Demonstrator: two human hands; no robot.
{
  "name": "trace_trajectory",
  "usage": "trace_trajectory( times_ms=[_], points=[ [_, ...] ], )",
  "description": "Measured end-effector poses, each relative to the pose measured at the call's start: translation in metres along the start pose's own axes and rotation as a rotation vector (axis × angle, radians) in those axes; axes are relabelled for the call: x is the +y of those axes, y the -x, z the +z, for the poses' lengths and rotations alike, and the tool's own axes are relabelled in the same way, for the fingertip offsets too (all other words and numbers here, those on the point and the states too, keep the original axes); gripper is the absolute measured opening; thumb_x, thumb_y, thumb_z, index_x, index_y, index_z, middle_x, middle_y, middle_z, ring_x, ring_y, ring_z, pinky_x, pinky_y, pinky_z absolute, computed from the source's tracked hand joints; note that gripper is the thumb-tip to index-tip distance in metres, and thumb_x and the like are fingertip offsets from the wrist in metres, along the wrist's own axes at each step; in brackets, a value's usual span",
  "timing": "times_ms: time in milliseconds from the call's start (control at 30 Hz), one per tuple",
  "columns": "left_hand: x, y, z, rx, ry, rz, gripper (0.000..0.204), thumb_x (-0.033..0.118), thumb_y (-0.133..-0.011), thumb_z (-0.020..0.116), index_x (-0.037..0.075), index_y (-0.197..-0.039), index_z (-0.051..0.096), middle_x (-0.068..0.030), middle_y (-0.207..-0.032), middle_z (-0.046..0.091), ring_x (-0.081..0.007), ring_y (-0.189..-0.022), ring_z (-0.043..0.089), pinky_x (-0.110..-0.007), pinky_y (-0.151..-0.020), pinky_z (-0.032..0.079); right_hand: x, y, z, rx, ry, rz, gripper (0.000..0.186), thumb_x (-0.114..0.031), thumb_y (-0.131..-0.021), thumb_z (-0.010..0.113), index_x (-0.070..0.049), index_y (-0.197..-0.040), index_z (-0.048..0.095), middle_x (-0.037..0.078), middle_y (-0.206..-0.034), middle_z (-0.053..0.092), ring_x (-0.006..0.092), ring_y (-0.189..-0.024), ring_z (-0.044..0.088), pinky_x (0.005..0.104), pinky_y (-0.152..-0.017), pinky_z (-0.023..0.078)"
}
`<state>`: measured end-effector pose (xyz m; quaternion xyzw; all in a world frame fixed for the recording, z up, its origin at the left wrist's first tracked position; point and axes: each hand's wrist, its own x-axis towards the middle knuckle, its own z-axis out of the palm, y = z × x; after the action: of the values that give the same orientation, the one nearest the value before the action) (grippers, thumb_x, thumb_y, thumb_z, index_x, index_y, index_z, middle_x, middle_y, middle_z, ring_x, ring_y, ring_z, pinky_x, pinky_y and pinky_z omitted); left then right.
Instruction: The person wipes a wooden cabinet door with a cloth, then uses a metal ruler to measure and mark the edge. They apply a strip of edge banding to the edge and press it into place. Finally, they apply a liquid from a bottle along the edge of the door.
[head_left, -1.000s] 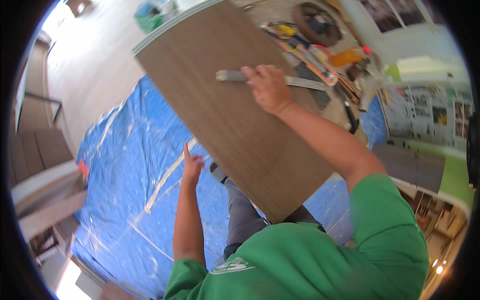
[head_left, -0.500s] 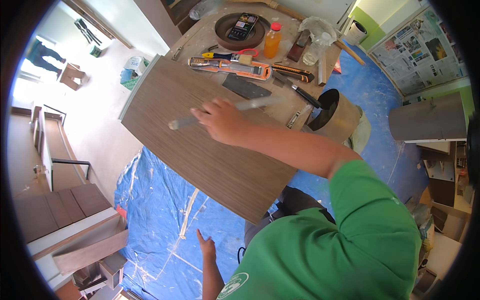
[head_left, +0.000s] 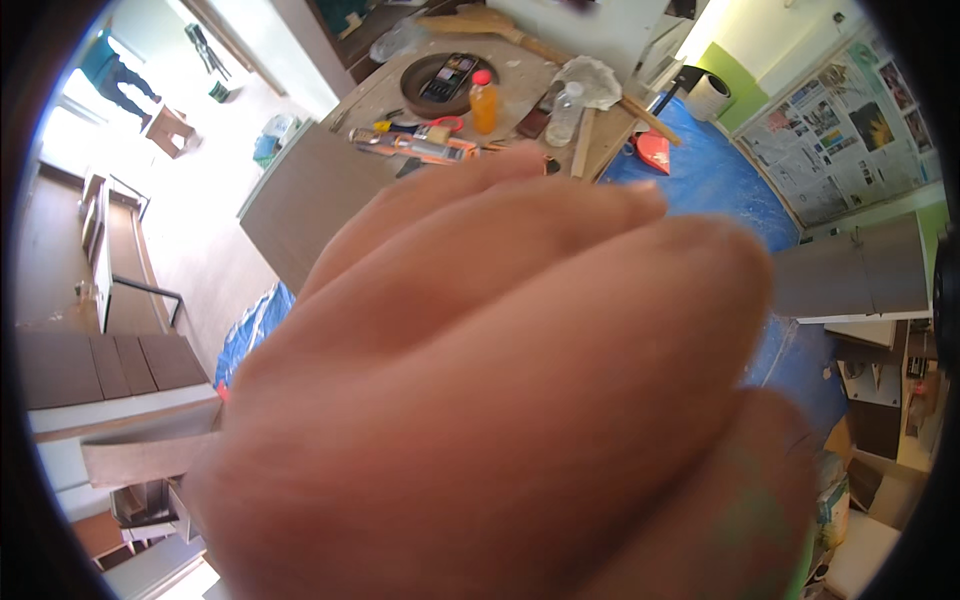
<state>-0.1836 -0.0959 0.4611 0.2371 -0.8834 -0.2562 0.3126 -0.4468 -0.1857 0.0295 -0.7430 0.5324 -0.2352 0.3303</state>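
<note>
My left hand [head_left: 480, 380] is very close and blurred, covering the middle of the view. Its fingers lie bent side by side, tips toward the right; whatever they may hold is hidden. A blurred skin-coloured patch sits at lower right, and I cannot tell which part of me it is. My right hand does not show. Behind the left hand, part of a brown wood-grain panel [head_left: 310, 190] lies on the worktable [head_left: 525, 58]. Beyond it are a packaged orange tool [head_left: 420, 147], a paintbrush [head_left: 400, 127], red-handled scissors [head_left: 452, 122] and a bottle of orange liquid [head_left: 483, 108].
A phone [head_left: 448, 78] rests in a round brown dish [head_left: 412, 90]. Near it stand a clear bottle [head_left: 566, 118] and a wood strip [head_left: 583, 145]. Blue sheeting [head_left: 735, 160] covers the floor, with a red dustpan [head_left: 653, 152] on it. Another person [head_left: 120, 80] stands far left.
My left hand has come up from the lower middle to right in front of the view. The right hand, earlier over the panel with a greyish stick, has gone from sight.
</note>
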Motion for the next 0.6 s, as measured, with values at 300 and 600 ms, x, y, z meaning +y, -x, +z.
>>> trace_trajectory(
  times_ms=[300, 600],
  points=[
    [0.007, -0.033, 0.069, -0.259, 0.088, 0.057, 0.048, 0.046, -0.100, 0.060, 0.002, -0.082, 0.061, -0.0176, -0.099, 0.068, -0.0258, -0.094, 0.063, -0.043, -0.089, 0.047, 0.142, 0.073, 0.020, -0.097, -0.242, 0.496, 0.024, -0.022, -0.096, 0.059, -0.005, -0.108, 0.071, 0.023, -0.090, 0.071, 0.0403, -0.080, 0.068, 0.0489, -0.075, 0.054],
    [-0.059, 0.111, -0.025, 0.598, -0.279, -0.868, 0.065, 0.051, -0.110, 0.044, 0.005, -0.065, 0.054, -0.0131, -0.077, 0.068, -0.0202, -0.075, 0.063, -0.042, -0.078, 0.046, 0.093, 0.033, -0.005, -0.442, -0.158, 0.645, 0.027, -0.026, -0.105, 0.053, -0.004, -0.114, 0.065, 0.025, -0.081, 0.071, 0.0382, -0.070, 0.072, 0.0489, -0.059, 0.057]
  ],
)
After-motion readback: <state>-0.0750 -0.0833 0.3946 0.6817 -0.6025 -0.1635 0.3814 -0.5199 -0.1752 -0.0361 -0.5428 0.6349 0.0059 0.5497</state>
